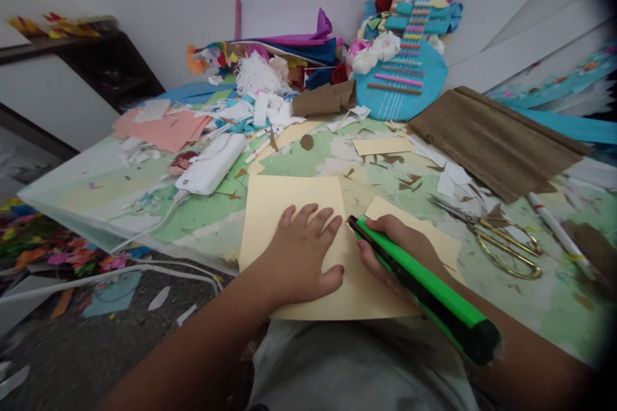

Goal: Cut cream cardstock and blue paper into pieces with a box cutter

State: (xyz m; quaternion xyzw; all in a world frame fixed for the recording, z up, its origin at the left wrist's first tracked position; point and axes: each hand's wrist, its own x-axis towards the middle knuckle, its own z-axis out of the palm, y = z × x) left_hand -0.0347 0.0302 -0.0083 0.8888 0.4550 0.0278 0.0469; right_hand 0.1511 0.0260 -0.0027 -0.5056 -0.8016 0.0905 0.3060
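The left hand (pixel 303 257) lies spread on the pale cream paper sheet (pixel 289 196), seemingly to steady it; the right hand (pixel 405 244) grips a green-and-black plastic stapler-like tool (pixel 429 282) (its exact kind is unclear), tip over the sheet. The sheet is at the near side of the green-and-white tabletop (pixel 183 225), before a pale wall (pixel 168 0).

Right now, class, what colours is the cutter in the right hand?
Bright green and black, shown best in the head view: the cutter.
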